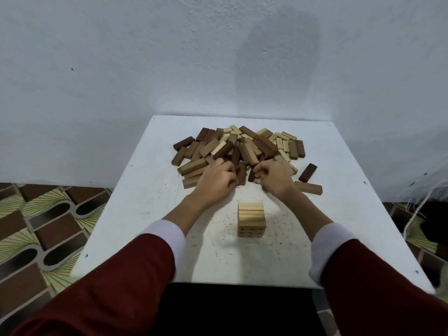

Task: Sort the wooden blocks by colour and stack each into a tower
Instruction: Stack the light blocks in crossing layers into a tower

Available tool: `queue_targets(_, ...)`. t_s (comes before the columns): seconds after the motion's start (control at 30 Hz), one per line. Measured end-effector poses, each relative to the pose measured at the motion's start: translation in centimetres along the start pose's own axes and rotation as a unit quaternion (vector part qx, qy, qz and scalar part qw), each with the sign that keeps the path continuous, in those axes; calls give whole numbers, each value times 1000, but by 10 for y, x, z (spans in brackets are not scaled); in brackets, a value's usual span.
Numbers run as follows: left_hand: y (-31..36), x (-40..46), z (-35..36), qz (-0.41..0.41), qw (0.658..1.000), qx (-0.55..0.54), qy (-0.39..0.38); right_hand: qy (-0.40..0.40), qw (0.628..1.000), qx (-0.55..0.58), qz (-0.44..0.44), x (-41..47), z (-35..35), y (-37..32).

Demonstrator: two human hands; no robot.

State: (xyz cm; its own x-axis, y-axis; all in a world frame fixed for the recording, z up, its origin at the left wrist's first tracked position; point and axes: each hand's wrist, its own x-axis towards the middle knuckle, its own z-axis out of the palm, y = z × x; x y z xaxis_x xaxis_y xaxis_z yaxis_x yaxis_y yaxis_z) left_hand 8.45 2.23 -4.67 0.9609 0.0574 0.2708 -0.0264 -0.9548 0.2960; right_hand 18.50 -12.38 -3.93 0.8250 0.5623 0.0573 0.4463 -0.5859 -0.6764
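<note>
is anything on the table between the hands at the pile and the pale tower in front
Nothing visible. Both the left hand and the right hand are at the near edge of the pile, and the table between them and the pale tower is bare. The stray blocks lie off to the right.

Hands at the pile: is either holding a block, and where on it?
Left hand and right hand both curl into the pile; whether either grips a block cannot be told.
</note>
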Motion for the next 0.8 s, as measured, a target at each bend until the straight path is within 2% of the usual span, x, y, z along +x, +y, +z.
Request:
queue_targets(0.1,-6,7,7,7,996,81,36,25,996,-87,-19,5,3,11)
queue_targets(0.33,-10,0,22,30,985,118,122,12,981,-181,-72,-1,15,24)
queue_targets(0.43,-7,-5,26,35,980,165,110,-1,972,-216,-96,-2,16,25)
queue_targets(0.57,-8,-5,26,54,973,209,79,-52,967,-211,-134,-1,10,27)
queue_targets(0.67,-5,2,22,60,974,216,42,-44,973,-157,-164,-1,6,31)
queue_targets(0.8,-2,11,17,60,982,176,-13,-26,981,-97,-166,-1,-4,34)
